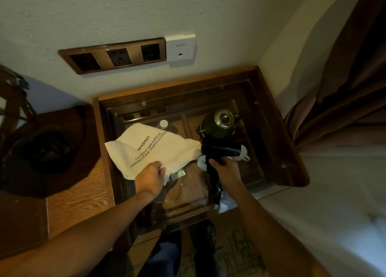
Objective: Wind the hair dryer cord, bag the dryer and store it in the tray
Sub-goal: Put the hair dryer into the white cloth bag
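My right hand (224, 169) grips the handle of a black hair dryer (224, 150), whose barrel lies level and points right. Its black cord (214, 184) hangs down beside my wrist, coiled along the handle. My left hand (151, 177) pinches the near edge of a white cloth bag (150, 149) printed with "UNISKIN". The bag's right end touches the dryer. Both are held over a glass-topped wooden side table (271, 118). I cannot tell which part below the glass is the tray.
Under the glass stand a dark kettle with a shiny lid (219, 122) and a capped bottle (164, 124). A socket panel (113, 56) sits on the wall behind. A dark chair (52, 149) is at the left, a curtain (344, 101) and bed (334, 203) at the right.
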